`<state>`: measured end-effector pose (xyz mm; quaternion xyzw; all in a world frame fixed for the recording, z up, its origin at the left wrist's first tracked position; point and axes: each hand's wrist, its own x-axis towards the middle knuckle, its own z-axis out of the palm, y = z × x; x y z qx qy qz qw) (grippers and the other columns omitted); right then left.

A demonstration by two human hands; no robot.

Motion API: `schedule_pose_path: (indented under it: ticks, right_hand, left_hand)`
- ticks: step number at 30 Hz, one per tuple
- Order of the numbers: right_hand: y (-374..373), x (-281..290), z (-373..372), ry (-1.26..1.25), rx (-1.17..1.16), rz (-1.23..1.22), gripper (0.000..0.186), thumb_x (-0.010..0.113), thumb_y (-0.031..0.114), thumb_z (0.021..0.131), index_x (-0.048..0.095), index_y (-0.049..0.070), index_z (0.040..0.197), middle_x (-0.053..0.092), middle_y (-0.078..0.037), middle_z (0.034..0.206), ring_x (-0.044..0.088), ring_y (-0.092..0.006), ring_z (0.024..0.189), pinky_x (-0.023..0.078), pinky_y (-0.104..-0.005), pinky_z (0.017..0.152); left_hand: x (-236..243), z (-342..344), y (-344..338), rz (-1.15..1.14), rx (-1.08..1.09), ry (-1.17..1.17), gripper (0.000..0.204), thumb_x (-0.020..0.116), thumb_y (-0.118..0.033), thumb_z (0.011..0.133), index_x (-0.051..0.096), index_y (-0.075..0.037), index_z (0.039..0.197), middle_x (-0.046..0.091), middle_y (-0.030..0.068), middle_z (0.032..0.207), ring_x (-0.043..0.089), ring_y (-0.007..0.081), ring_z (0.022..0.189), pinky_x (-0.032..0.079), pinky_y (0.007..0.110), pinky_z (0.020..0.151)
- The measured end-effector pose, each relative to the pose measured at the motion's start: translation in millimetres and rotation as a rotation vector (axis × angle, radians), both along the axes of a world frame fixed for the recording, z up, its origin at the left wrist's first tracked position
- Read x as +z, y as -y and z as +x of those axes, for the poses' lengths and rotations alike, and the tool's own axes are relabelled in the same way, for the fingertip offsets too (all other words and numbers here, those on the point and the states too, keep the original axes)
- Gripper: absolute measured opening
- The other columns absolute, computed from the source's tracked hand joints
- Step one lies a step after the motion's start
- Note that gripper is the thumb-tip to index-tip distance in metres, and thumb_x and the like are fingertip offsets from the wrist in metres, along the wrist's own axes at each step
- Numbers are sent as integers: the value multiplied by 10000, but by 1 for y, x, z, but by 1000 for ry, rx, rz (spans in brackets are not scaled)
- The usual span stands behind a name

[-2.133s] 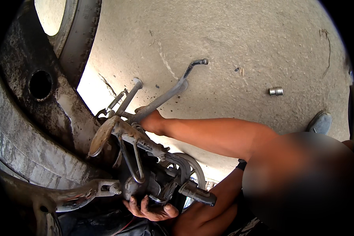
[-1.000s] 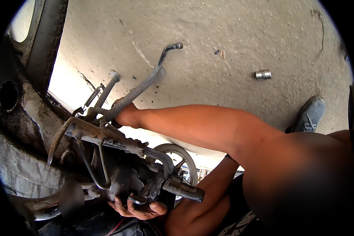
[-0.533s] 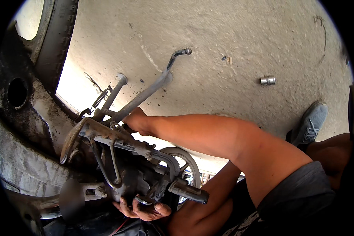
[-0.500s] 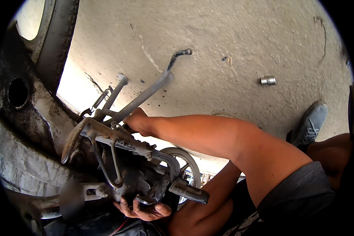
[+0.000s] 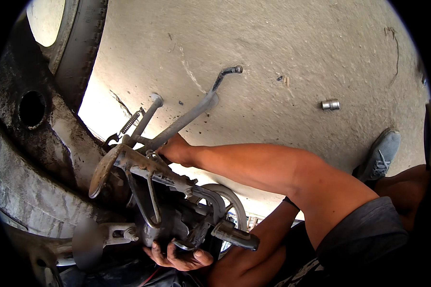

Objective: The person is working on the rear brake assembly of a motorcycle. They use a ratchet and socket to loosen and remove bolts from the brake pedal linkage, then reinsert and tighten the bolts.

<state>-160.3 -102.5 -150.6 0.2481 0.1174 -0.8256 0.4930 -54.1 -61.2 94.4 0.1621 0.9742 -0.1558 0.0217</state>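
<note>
A motorcycle's dirty underside fills the left, with its centre stand (image 5: 184, 117) reaching out over the floor. My right arm stretches across from the right. My right hand (image 5: 176, 150) is beside the stand's base, its fingers hidden behind the metal parts. At the bottom, my left hand (image 5: 179, 257) cups the dark rounded engine casing (image 5: 153, 235) from below, fingers bent against it and thumb to the right. A metal lever tip (image 5: 183, 246) lies just above those fingers. The footrest (image 5: 234, 235) with a dark rubber cover sticks out to the right of them.
A silver socket (image 5: 330, 104) lies on the concrete floor (image 5: 292, 43), near my grey shoe (image 5: 385, 152). A coil spring (image 5: 130, 123) hangs by the stand. One tyre (image 5: 84, 52) stands at upper left, and a spoked wheel (image 5: 242, 215) shows behind the footrest.
The whole view has shifted slightly, so the motorcycle, hands and socket appear a little farther right and lower. Both hands keep their places on the motorcycle.
</note>
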Motion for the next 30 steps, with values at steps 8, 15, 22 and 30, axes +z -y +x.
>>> schedule_pose_path:
  ticks: [8, 15, 22, 30]
  right_hand:
    - [25, -24, 18, 249, -9, -333, 245, 546, 146, 933, 547, 7, 1135, 592, -124, 1123, 652, -216, 869, 575, -410, 783]
    - [28, -19, 3, 122, -78, -187, 130, 600, 119, 882, 520, 22, 848, 534, -54, 725, 538, -151, 584, 524, -302, 527]
    - [24, -18, -2, 37, 0, -123, 222, 614, 208, 878, 517, 55, 750, 503, -38, 635, 480, -135, 524, 461, -313, 469]
    - [15, -16, -2, 31, 84, -89, 255, 636, 308, 862, 589, 69, 789, 531, -23, 635, 518, -147, 541, 508, -325, 521]
  left_hand:
    - [-5, 3, 3, 37, 11, -129, 524, 466, -437, 756, 606, 23, 963, 498, 307, 1193, 416, 423, 1228, 257, 674, 1024]
    - [-6, 3, -3, 24, 73, -105, 523, 471, -457, 760, 612, 13, 939, 497, 291, 1196, 410, 419, 1229, 252, 674, 1024]
    - [-8, 3, -8, 12, 119, -120, 521, 478, -475, 764, 616, 5, 911, 498, 283, 1190, 405, 415, 1230, 248, 672, 1025]
    - [-7, 7, 0, 27, 85, -149, 512, 481, -477, 764, 618, 2, 879, 501, 276, 1184, 405, 414, 1224, 250, 675, 1018]
